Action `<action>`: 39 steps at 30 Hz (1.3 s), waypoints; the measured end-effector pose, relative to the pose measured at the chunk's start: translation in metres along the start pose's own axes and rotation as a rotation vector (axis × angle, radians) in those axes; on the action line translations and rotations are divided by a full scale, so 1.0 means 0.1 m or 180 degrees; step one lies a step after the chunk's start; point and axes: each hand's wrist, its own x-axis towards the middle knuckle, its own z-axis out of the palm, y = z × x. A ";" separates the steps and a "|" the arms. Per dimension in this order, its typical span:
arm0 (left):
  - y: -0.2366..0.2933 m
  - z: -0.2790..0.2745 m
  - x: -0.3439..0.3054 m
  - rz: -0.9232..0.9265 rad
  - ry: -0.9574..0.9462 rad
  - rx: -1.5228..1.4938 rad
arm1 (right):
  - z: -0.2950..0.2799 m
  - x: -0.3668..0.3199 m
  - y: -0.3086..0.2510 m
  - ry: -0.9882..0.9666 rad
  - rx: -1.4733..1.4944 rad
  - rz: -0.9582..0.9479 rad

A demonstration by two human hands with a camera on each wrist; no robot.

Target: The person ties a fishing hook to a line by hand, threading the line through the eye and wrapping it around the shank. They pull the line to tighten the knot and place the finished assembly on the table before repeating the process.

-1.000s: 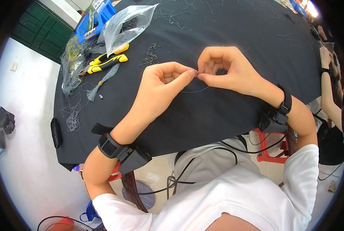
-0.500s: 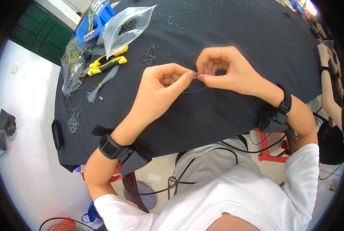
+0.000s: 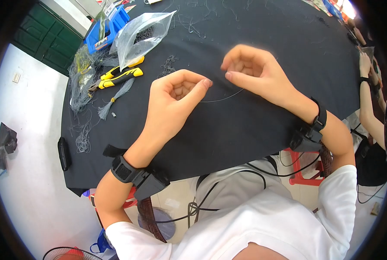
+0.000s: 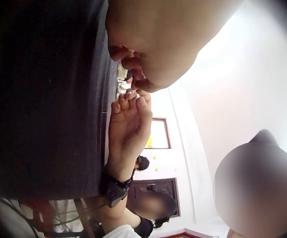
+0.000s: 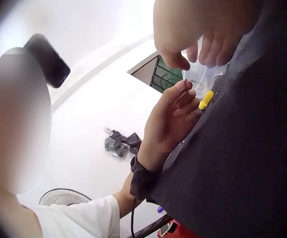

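Note:
In the head view my left hand (image 3: 169,102) pinches the end of a thin grey line (image 3: 221,99) between thumb and forefinger. The line bows toward my right hand (image 3: 265,76) and passes out of sight behind it. A tiny dark tip shows at the left fingertips (image 5: 187,84) in the right wrist view; its kind is too small to make out. My right hand hovers just right of the left, fingers loosely bent, with a gap between thumb and forefinger. Beyond the left hand lies a heap of small dark pieces (image 3: 168,66).
On the black-covered table (image 3: 228,138), yellow-and-black pliers (image 3: 119,79), a tied grey line bundle (image 3: 115,99), tangled line (image 3: 83,138), a clear plastic bag (image 3: 135,47) and a blue bin (image 3: 111,32) lie left. Another person's arm (image 3: 366,95) reaches in at right.
My hands, fingertips together before, have come apart. The right hand has moved up and its thumb and forefinger have parted; the left has shifted slightly left, still pinching.

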 end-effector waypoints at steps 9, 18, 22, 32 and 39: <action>0.04 0.02 -0.03 -0.0090 -0.0343 -0.1199 | 0.11 -0.07 -0.13 -0.1177 -0.1097 -0.0079; 0.06 -0.04 -0.04 -0.0124 -0.0413 -0.0775 | -0.26 0.09 -0.12 -0.0073 -0.1980 -0.0569; 0.11 0.00 -0.06 -0.0171 -0.0619 -0.0481 | -0.67 0.24 0.02 0.0667 -0.2167 -0.0557; 0.06 0.03 -0.08 -0.0413 -0.1175 -0.0320 | -0.84 0.26 0.09 0.1168 -0.0006 0.0236; 0.10 -0.02 -0.07 0.0607 -0.0687 0.1140 | -0.54 0.23 0.03 0.0659 0.0230 0.0079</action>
